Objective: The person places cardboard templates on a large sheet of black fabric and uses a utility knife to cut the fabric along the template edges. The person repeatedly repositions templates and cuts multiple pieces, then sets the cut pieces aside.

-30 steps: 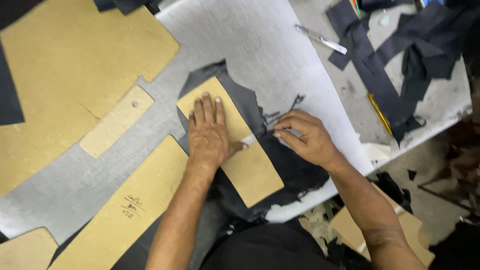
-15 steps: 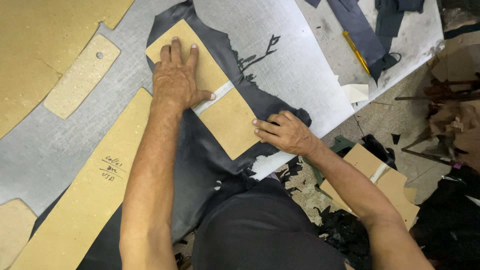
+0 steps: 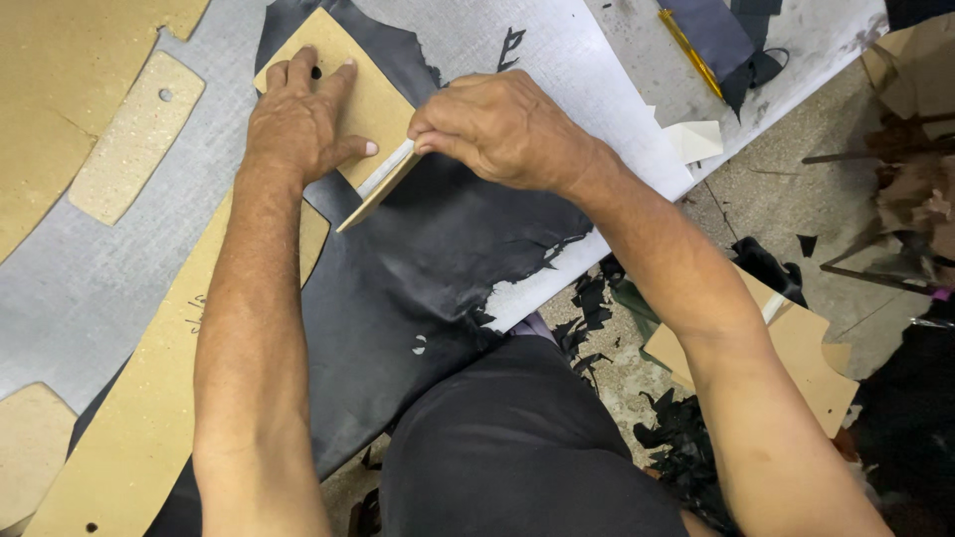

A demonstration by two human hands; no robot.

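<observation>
The left hand point(image 3: 298, 119) lies flat with fingers spread on a card pattern point(image 3: 363, 99), which sits on black leather point(image 3: 438, 259). The right hand point(image 3: 502, 129) pinches the pattern's near edge, hiding it. Card strips point(image 3: 134, 134) lie left, scraps point(image 3: 686, 438) on the floor

A grey textured worktable point(image 3: 90, 288) is seen carrying tan cardboard patterns point(image 3: 129, 139) from nine to eleven o'clock, a black leather sheet point(image 3: 438, 259) at centre, and a yellow pencil point(image 3: 689, 53) at one o'clock.
</observation>
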